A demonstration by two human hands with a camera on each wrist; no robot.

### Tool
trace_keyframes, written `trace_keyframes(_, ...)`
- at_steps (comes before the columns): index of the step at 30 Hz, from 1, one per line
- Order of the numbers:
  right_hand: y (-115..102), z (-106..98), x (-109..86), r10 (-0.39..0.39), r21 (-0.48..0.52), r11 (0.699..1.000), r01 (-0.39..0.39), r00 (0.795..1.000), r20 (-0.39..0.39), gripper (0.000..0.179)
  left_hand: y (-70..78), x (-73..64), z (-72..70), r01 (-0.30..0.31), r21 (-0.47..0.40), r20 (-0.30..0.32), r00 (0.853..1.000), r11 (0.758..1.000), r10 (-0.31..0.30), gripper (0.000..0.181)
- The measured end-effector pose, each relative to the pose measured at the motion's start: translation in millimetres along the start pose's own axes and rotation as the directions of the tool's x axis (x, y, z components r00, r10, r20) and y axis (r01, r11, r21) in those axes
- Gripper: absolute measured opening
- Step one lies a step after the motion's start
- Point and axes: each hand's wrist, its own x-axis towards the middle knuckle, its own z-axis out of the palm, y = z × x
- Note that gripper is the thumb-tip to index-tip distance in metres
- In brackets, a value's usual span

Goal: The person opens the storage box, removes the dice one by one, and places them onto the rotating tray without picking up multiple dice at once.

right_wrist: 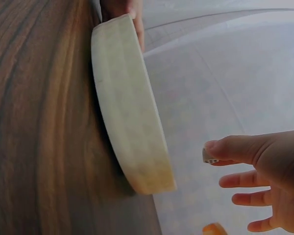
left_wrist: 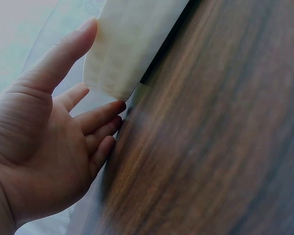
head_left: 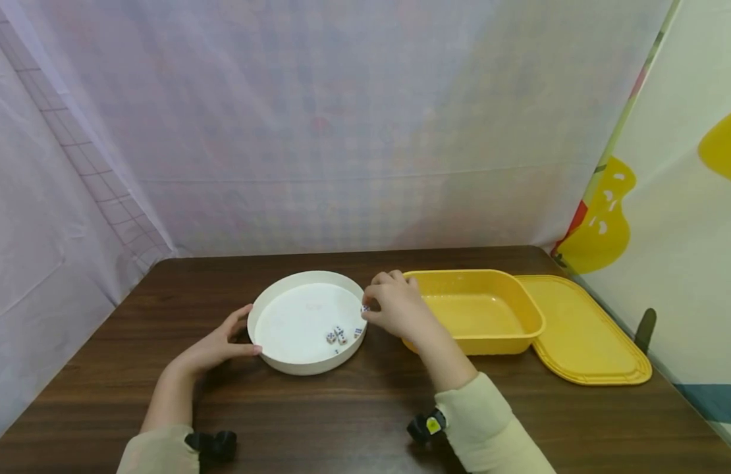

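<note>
A round white tray point(head_left: 297, 313) with a low wall lies on the table, and several small white dice point(head_left: 340, 336) rest in its near right part. My left hand point(head_left: 220, 342) touches the tray's left side, thumb and fingers spread apart and fairly straight. In the left wrist view the thumb point(left_wrist: 85, 36) is against the rim and the fingertips meet the outer wall. Between thumb and index finger, my right hand point(head_left: 401, 309) pinches one die point(right_wrist: 209, 156) above the tray's right rim. Its other fingers are spread in the right wrist view.
To the right of the tray stands a yellow rectangular container point(head_left: 478, 345), partly behind my right hand. A flat yellow lid point(head_left: 585, 329) lies farther right, next to the container. The dark wood table point(head_left: 318, 421) ends at hanging cloth point(head_left: 342, 164) behind.
</note>
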Motion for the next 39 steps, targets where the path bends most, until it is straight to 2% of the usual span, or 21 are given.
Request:
trace_keyframes(20,-10,29,12.2,-0.023,0.028,0.999,0.022,1.0,0.0,0.009,1.1,1.1,0.1,0.014,0.006,-0.005,1.0,1.0,-0.014,0.1)
trace_keyframes(26,-11,31,11.5,-0.056,0.017,0.998,0.056,0.998,-0.001,0.013,1.4,0.1,0.7,0.009,0.001,-0.006,1.0,1.0,-0.009,0.1)
trace_keyframes(39,-12,30,9.6,-0.037,0.003,0.999,0.037,0.999,0.022,0.015,2.8,0.2,1.1,0.003,-0.002,-0.004,1.0,1.0,-0.003,0.099)
